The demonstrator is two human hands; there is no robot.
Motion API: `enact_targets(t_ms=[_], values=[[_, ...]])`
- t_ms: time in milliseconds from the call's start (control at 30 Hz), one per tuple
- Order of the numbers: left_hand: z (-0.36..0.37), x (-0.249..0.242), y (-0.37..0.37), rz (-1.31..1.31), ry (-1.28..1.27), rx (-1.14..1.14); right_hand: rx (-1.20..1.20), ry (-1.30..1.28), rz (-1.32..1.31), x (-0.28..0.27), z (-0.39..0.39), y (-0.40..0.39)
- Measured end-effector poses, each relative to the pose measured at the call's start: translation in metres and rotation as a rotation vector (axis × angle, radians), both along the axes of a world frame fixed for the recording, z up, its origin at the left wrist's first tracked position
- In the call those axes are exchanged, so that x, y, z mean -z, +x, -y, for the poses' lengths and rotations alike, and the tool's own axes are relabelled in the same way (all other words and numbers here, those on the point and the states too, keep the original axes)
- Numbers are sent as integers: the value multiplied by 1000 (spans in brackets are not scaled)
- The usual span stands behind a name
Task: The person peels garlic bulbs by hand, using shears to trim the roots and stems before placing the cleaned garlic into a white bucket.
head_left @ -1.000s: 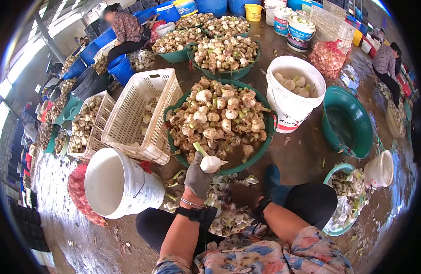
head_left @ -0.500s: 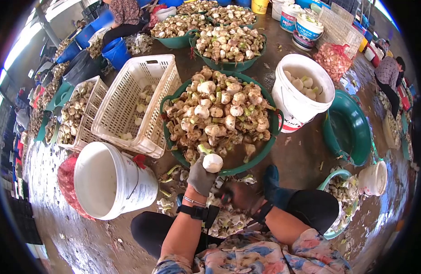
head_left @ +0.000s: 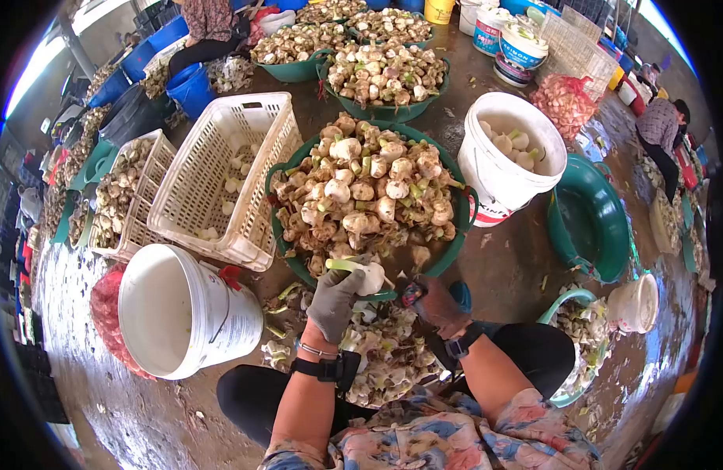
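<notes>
A white garlic bulb (head_left: 370,278) with a pale green stem is in my left hand (head_left: 334,301), which wears a grey glove, at the near edge of the green basin (head_left: 465,227). That basin is heaped with brownish, untrimmed garlic (head_left: 361,192). To the right, my right hand (head_left: 441,307), in a dark reddish-brown glove, is closed round a small dark tool (head_left: 413,294) that I can barely make out. Beneath both hands lies a pile of garlic skins and trimmings (head_left: 389,348).
A white bucket (head_left: 237,321) and a crate (head_left: 161,207) stand left. Right are a bucket (head_left: 469,160) with peeled bulbs, a green tub (head_left: 556,211) and a basin of scraps (head_left: 582,296). People sit at upper left (head_left: 208,23) and far right (head_left: 661,125).
My left hand has turned the bulb so its stem points left. My right hand has moved up and right, and the view has shifted slightly.
</notes>
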State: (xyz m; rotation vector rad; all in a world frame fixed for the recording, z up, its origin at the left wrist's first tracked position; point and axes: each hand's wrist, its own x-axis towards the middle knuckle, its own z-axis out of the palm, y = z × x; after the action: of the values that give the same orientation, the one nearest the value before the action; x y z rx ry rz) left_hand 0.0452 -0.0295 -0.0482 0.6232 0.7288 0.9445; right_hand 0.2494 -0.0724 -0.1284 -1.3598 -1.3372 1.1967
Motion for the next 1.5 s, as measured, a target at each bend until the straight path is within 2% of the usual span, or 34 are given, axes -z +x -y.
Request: enact_targets(t_ms=[33, 67, 100, 167, 200, 233, 300, 333, 367, 400, 433, 500, 567, 633, 667, 733, 767, 833, 867, 900, 933, 967, 1000, 1033, 1100, 1200, 1233, 1267, 1300, 1367, 1400, 1433, 1467, 1500], values=[[1, 1, 2, 1, 4, 2, -7, -210, -461, 16, -2, 8], [3, 3, 4, -13, 5, 11, -18, -40, -152, -6, 1, -2], [5, 4, 7, -27, 8, 23, -11, -38, -151, -24, 3, -10], [11, 2, 12, -16, 16, 27, 80, 19, 355, -47, 3, -20], [12, 0, 13, -5, 21, 21, 144, 146, 380, -33, 6, -21], [14, 2, 12, -8, 28, 19, 143, 153, 377, -19, 8, -20], [15, 9, 9, -4, 21, 18, 143, 29, 141, -14, 11, -23], [14, 11, 8, -7, 25, 19, 145, 33, 138, 0, 11, -22], [14, 11, 7, 109, 22, 60, 229, -2, 91, 21, 11, -20], [14, 11, 6, 224, 17, 100, 310, -39, 43, 23, 11, -18], [16, 14, 5, 222, 24, 96, 306, -33, 41, 24, 13, -12], [19, 20, 3, 372, -49, 80, 24, 4, 418, -5, 15, -3], [20, 18, 5, 368, 18, 85, 7, -56, 440, -7, 15, -8], [24, 4, 8, 258, 108, 38, 254, -85, -342, 12, 11, -15], [25, 4, 8, 256, 105, 41, 257, -87, -344, 0, 12, -16], [22, 6, 9, 219, 96, 73, 35, -148, 26, -40, 13, -14], [17, 9, 8, 223, 96, 79, 42, -147, 30, -38, 15, -17], [2, 16, -1, -30, 79, -13, 34, 38, 326, -33, 21, -27], [-10, -3, -3, 332, -2, -95, -168, -183, 273, -36, 15, -33], [-23, -18, -12, 344, 89, -212, -165, -188, 280, -12, 9, -34], [-40, -30, -20, 314, 173, -394, -156, -47, 394, 32, 2, -35], [-60, -45, -31, 285, 336, -446, -149, 95, 505, 57, -1, -37], [-63, -71, -40, 395, 303, -472, -176, -111, 674, 9, -7, -35], [-77, -63, -58, 546, 175, -499, -181, -112, 676, 2, -22, -29], [-80, -53, -60, 370, 101, -611, -208, -36, 971, -1, -44, -13], [-75, -11, -57, 232, -121, -592, -162, -104, 1121, 28, -63, 7], [-76, 5, -54, 237, -127, -605, -57, 8, 1255, 51, -64, 11], [-77, 22, -52, 211, -110, -510, 51, 128, 1381, 71, -70, 14], [-77, 25, -48, 183, -93, -415, 38, 133, 1383, 84, -79, 15], [-74, 22, -38, 85, -124, -452, -187, -229, 1388, 93, -90, 12], [-73, 18, -32, -14, -149, -472, -189, -229, 1388, 87, -89, 14], [-70, 20, -28, -13, -148, -471, -142, -243, 1209, 79, -85, 20], [-67, 26, -24, -100, -61, -361, -95, -252, 1034, 61, -83, 25], [-64, 31, -18, -184, 22, -251, -93, -250, 1041, 45, -80, 30]])
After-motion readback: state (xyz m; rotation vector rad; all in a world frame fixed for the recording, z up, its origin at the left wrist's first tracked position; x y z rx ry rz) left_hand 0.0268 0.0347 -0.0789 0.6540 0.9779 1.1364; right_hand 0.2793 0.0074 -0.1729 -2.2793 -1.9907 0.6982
